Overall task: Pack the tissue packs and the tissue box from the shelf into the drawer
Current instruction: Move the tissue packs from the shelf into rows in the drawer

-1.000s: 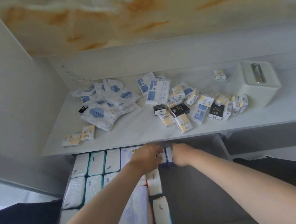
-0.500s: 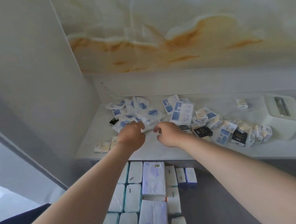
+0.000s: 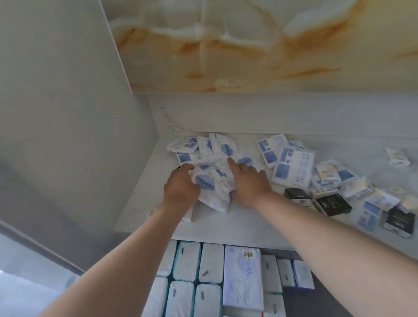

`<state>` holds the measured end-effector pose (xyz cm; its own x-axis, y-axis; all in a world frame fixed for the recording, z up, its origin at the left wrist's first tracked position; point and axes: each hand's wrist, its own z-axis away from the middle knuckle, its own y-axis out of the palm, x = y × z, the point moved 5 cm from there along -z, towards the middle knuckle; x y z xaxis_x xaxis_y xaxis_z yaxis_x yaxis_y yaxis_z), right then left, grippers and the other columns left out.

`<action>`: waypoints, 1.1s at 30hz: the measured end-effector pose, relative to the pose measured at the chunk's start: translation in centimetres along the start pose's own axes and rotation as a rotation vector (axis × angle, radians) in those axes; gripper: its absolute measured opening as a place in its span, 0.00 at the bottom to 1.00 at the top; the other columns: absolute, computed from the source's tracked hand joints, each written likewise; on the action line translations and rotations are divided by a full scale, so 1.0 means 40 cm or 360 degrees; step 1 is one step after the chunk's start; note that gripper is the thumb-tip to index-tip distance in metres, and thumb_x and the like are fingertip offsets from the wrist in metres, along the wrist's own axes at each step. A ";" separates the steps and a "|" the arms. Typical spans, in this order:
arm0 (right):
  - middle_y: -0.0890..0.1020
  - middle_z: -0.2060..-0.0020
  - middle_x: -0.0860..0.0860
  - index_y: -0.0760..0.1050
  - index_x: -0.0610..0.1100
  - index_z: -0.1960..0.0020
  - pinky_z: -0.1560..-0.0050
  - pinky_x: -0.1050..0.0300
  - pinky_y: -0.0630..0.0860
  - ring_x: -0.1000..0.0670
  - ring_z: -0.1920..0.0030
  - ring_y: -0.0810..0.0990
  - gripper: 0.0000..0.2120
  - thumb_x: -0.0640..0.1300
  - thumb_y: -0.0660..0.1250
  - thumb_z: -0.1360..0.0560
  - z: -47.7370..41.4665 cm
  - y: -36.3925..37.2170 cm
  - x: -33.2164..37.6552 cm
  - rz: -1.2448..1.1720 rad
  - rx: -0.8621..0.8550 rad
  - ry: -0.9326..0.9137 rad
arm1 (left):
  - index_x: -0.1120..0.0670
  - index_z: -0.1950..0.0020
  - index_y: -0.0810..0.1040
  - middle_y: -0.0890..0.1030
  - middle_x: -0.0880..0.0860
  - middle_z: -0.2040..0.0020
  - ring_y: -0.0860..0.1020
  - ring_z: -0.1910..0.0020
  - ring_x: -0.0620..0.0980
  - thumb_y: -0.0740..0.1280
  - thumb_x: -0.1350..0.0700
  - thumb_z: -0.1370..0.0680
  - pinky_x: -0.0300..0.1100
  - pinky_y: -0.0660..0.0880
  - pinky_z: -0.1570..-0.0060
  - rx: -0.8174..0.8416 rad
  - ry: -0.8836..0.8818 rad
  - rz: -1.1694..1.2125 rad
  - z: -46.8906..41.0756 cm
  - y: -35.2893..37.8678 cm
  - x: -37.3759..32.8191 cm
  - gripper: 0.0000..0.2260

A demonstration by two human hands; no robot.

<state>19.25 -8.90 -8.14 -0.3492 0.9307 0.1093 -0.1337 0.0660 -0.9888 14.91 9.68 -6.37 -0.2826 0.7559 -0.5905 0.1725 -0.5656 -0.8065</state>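
1. Left hand (image 3: 180,189) is reaching to the far left corner of the shelf (image 3: 244,226), its fingers curling round the left edge of the heap of soft packs (image 3: 205,183).
2. Right hand (image 3: 248,184) is lying over the right side of the same heap. Its index finger is pointing straight toward the far wall and the other fingers are bending down over the wrappers. Whether it is gripping or only pressing cannot be told.
3. Heap of soft packs, white with blue ovals, is resting on the shelf and sitting squeezed between the two hands, its near edge crumpling.
4. Small packs (image 3: 292,170) in white, blue and cream are lying scattered to the right of the heap, with black packs (image 3: 333,204) lying among them toward the near edge of the shelf.
5. Drawer (image 3: 322,308) is standing open below the shelf. White packs (image 3: 187,260) are lying in rows at its left, and a large pack (image 3: 242,278) is lying just to their right.
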 end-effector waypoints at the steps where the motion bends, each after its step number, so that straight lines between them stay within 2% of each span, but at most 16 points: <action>1: 0.65 0.26 0.43 0.48 0.48 0.20 0.36 0.43 0.68 0.40 0.30 0.68 0.37 0.47 0.65 0.22 -0.003 -0.001 0.004 0.0058 -0.0078 -0.0040 | 0.49 0.32 0.72 0.75 0.54 0.37 0.76 0.40 0.53 0.68 0.59 0.25 0.44 0.73 0.42 0.0020 -0.0004 0.0104 -0.001 0.004 0.006 0.21; 4: 0.72 0.31 0.43 0.61 0.47 0.23 0.41 0.48 0.74 0.40 0.35 0.73 0.26 0.41 0.61 0.20 0.001 -0.031 0.002 -0.0179 -0.0338 -0.0107 | 0.49 0.31 0.71 0.73 0.55 0.34 0.73 0.37 0.54 0.69 0.58 0.26 0.45 0.71 0.38 0.0045 0.0040 -0.0029 0.001 0.012 0.016 0.23; 6: 0.75 0.33 0.42 0.65 0.46 0.24 0.41 0.49 0.74 0.40 0.37 0.75 0.24 0.39 0.61 0.19 0.020 -0.073 -0.009 -0.0518 -0.0500 -0.0084 | 0.49 0.26 0.65 0.69 0.55 0.30 0.67 0.32 0.56 0.70 0.54 0.25 0.48 0.66 0.34 0.0016 0.0139 -0.0297 0.019 0.010 -0.001 0.28; 7: 0.76 0.34 0.43 0.66 0.45 0.25 0.41 0.51 0.74 0.40 0.37 0.76 0.23 0.40 0.61 0.19 0.033 -0.096 -0.012 -0.0647 -0.0554 -0.0088 | 0.49 0.24 0.62 0.66 0.55 0.28 0.64 0.30 0.56 0.71 0.53 0.26 0.48 0.63 0.33 -0.0040 0.0237 -0.0306 0.031 0.005 -0.021 0.32; 11: 0.80 0.39 0.48 0.73 0.46 0.30 0.49 0.64 0.68 0.48 0.42 0.79 0.20 0.40 0.66 0.21 0.115 -0.188 -0.023 -0.1104 -0.0581 -0.0143 | 0.52 0.20 0.51 0.60 0.53 0.23 0.57 0.25 0.51 0.76 0.57 0.29 0.42 0.58 0.29 -0.0140 0.0661 0.0377 0.112 -0.026 -0.136 0.45; 13: 0.81 0.44 0.52 0.75 0.46 0.32 0.48 0.65 0.70 0.53 0.45 0.79 0.19 0.38 0.68 0.23 0.174 -0.223 -0.032 -0.1390 -0.0435 -0.0128 | 0.49 0.20 0.48 0.64 0.52 0.25 0.63 0.27 0.50 0.76 0.57 0.29 0.44 0.64 0.31 -0.0120 0.0675 0.0557 0.155 -0.035 -0.176 0.47; 15: 0.81 0.47 0.54 0.76 0.45 0.35 0.48 0.63 0.72 0.55 0.48 0.80 0.19 0.36 0.69 0.25 0.244 -0.234 -0.049 -0.1524 -0.0282 -0.0137 | 0.46 0.21 0.49 0.71 0.48 0.33 0.72 0.36 0.46 0.76 0.58 0.29 0.42 0.71 0.39 -0.0007 0.0659 0.0649 0.204 -0.028 -0.205 0.46; 18: 0.82 0.45 0.49 0.77 0.43 0.36 0.48 0.56 0.76 0.49 0.47 0.81 0.20 0.37 0.72 0.28 0.349 -0.226 -0.094 -0.1456 -0.0162 -0.0096 | 0.50 0.27 0.64 0.76 0.46 0.41 0.76 0.43 0.46 0.76 0.59 0.29 0.32 0.71 0.50 0.0208 0.0618 0.0672 0.285 0.014 -0.225 0.34; 20: 0.83 0.45 0.47 0.77 0.45 0.37 0.49 0.51 0.79 0.47 0.46 0.82 0.20 0.38 0.74 0.28 0.416 -0.207 -0.129 -0.1408 0.0018 -0.0019 | 0.51 0.34 0.71 0.78 0.45 0.46 0.77 0.47 0.46 0.77 0.56 0.29 0.34 0.69 0.53 0.0282 0.0602 0.0543 0.345 0.052 -0.226 0.26; 23: 0.83 0.46 0.48 0.78 0.46 0.38 0.50 0.46 0.84 0.48 0.46 0.83 0.21 0.45 0.77 0.29 0.499 -0.163 -0.172 -0.1390 0.0409 0.0132 | 0.49 0.41 0.74 0.79 0.42 0.53 0.76 0.56 0.40 0.78 0.51 0.30 0.36 0.71 0.58 0.0416 0.0623 0.0497 0.431 0.110 -0.226 0.21; 27: 0.79 0.51 0.49 0.76 0.47 0.39 0.62 0.54 0.84 0.49 0.52 0.82 0.20 0.48 0.76 0.29 0.579 -0.103 -0.227 -0.1082 0.0537 0.0279 | 0.48 0.48 0.75 0.82 0.44 0.56 0.78 0.59 0.45 0.79 0.46 0.34 0.38 0.74 0.59 0.0515 0.0602 0.0392 0.509 0.196 -0.218 0.20; 30: 0.78 0.55 0.49 0.76 0.49 0.44 0.65 0.55 0.83 0.48 0.58 0.83 0.14 0.45 0.74 0.27 0.625 -0.048 -0.256 -0.0896 0.0640 0.0268 | 0.50 0.43 0.75 0.82 0.47 0.52 0.79 0.54 0.48 0.76 0.37 0.37 0.45 0.76 0.53 0.0632 0.0607 0.0186 0.552 0.266 -0.209 0.28; 31: 0.80 0.56 0.49 0.77 0.49 0.47 0.67 0.57 0.82 0.48 0.61 0.83 0.11 0.44 0.74 0.28 0.635 -0.028 -0.265 -0.0824 0.0649 0.0254 | 0.50 0.42 0.74 0.81 0.47 0.51 0.79 0.54 0.48 0.76 0.38 0.36 0.44 0.76 0.53 0.0689 0.0617 0.0160 0.564 0.287 -0.207 0.28; 33: 0.80 0.63 0.51 0.76 0.50 0.59 0.71 0.61 0.74 0.49 0.65 0.82 0.07 0.42 0.73 0.30 0.650 0.013 -0.278 -0.0640 0.0640 0.0209 | 0.49 0.41 0.73 0.80 0.47 0.50 0.77 0.55 0.49 0.75 0.46 0.31 0.43 0.76 0.54 0.0798 0.0652 0.0115 0.588 0.323 -0.209 0.23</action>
<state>-1.06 -28.56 -7.25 -0.0835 0.8994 0.4290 -0.5826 0.3052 -0.7533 -2.69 -11.69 -11.15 0.1127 0.7185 -0.6863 -0.3119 -0.6302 -0.7110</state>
